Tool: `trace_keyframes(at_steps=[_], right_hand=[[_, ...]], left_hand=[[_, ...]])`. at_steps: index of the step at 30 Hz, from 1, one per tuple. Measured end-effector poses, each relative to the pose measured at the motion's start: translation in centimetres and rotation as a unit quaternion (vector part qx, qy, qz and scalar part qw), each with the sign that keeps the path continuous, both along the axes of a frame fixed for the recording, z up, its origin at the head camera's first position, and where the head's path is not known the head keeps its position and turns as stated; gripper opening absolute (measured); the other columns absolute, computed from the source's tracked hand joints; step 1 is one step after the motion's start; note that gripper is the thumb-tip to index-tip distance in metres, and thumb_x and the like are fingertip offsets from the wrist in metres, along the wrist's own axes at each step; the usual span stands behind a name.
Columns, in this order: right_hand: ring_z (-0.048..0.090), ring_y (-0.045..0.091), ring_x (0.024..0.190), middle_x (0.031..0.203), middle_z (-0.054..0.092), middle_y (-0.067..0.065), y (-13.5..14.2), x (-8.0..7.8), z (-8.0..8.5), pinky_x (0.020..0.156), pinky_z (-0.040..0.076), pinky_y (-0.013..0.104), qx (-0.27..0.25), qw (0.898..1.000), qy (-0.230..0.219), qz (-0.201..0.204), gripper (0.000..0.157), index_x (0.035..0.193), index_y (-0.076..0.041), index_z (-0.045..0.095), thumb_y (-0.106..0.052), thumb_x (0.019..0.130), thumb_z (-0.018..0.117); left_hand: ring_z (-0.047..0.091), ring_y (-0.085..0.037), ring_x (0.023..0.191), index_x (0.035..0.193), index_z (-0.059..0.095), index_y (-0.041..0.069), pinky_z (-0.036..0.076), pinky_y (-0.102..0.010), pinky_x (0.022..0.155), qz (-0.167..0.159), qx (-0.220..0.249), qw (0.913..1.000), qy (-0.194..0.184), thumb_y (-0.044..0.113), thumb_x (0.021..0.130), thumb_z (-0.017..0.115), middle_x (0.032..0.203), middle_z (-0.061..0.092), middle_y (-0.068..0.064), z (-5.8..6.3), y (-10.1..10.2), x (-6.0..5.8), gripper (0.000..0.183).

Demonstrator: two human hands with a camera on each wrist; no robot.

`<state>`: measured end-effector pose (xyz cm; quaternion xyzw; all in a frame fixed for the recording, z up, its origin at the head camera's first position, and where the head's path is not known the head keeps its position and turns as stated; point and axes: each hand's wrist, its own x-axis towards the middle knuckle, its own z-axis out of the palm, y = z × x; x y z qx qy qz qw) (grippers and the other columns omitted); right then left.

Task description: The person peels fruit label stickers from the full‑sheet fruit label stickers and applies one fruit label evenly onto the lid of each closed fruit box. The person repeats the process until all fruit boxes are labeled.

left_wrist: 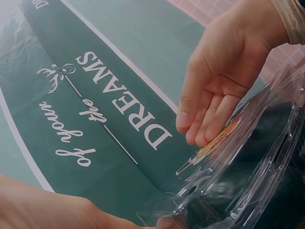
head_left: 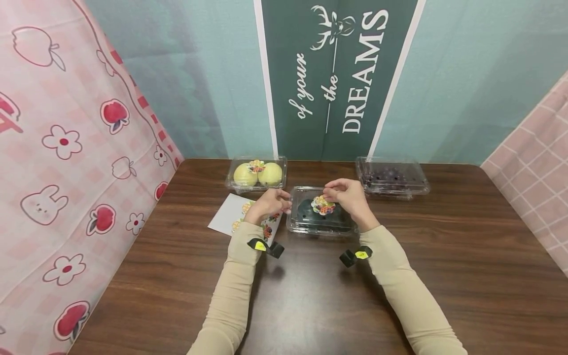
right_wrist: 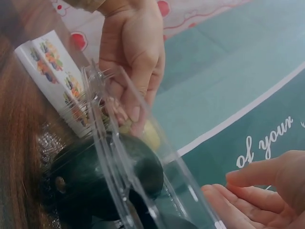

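Observation:
A clear plastic clamshell box with dark green, smooth, rounded produce inside stands on the table in front of me. My left hand grips its left edge, thumb against the lid in the right wrist view. On the lid lies a round, colourful fruit-print sticker. The fingertips of my right hand rest at the sticker's upper edge. In the left wrist view those fingers are loosely bent and the thumb stands off the lid. Beside the box, partly under my left wrist, is a white sheet of similar stickers.
At the back left stands a clear box of two yellow-green round fruits with a sticker on its lid. Another clear box of dark grapes stands at the back right. A printed curtain hangs behind the brown wooden table.

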<state>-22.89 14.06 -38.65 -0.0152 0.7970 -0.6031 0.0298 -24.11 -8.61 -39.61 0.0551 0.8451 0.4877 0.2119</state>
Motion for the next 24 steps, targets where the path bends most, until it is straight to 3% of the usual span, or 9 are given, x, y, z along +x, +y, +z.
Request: trace_keyframes(at_steps=[2, 7, 13, 19, 24], right_hand=[[0.066, -0.003, 0.065, 0.091, 0.073, 0.016, 0.1, -0.1, -0.2, 0.069, 0.058, 0.018, 0.002, 1.0, 0.006, -0.016, 0.025, 0.11, 0.015, 0.061, -0.002, 0.092, 0.06], [0.067, -0.001, 0.067, 0.075, 0.068, -0.008, 0.4, 0.1, -0.3, 0.069, 0.058, 0.018, -0.046, 0.999, 0.005, -0.02, 0.029, 0.113, 0.018, 0.057, 0.0, 0.091, 0.06], [0.069, 0.001, 0.068, 0.072, 0.067, -0.013, 1.1, 0.4, -0.1, 0.07, 0.059, 0.02, -0.084, 0.996, 0.013, -0.016, 0.027, 0.111, 0.018, 0.056, 0.0, 0.091, 0.06], [0.066, -0.003, 0.063, 0.066, 0.064, -0.019, 2.7, 0.4, 0.6, 0.067, 0.058, 0.017, -0.029, 0.999, 0.024, -0.036, 0.028, 0.11, 0.018, 0.058, -0.003, 0.092, 0.06], [0.065, -0.003, 0.061, 0.068, 0.066, -0.014, 4.9, 0.6, 1.3, 0.066, 0.059, 0.021, 0.052, 0.998, 0.009, -0.038, 0.029, 0.109, 0.017, 0.061, -0.008, 0.094, 0.059]], left_hand=[[0.067, -0.016, 0.077, 0.129, 0.051, -0.007, 0.055, -0.035, 0.08, 0.0, 0.002, 1.0, -0.002, 0.006, 0.095, 0.055, 0.091, 0.071, -0.016, 0.0, 0.0, 0.0, 0.037], [0.07, -0.021, 0.083, 0.131, 0.051, -0.006, 0.054, -0.034, 0.081, -0.002, -0.005, 1.0, -0.003, 0.008, 0.096, 0.055, 0.101, 0.071, -0.021, -0.1, 0.0, -0.1, 0.038], [0.069, -0.014, 0.079, 0.127, 0.056, -0.004, 0.055, -0.032, 0.083, 0.008, -0.009, 0.9999, -0.011, 0.011, 0.096, 0.056, 0.104, 0.072, -0.02, 0.0, -0.1, 0.0, 0.034], [0.067, -0.008, 0.071, 0.12, 0.06, -0.004, 0.056, -0.037, 0.086, 0.019, -0.002, 0.9996, -0.02, 0.011, 0.096, 0.057, 0.106, 0.071, -0.021, 0.1, -0.1, 0.1, 0.028], [0.065, -0.005, 0.067, 0.118, 0.061, -0.005, 0.056, -0.038, 0.086, 0.019, 0.005, 0.9995, -0.023, 0.011, 0.096, 0.056, 0.108, 0.071, -0.023, 0.2, -0.1, 0.1, 0.027]])
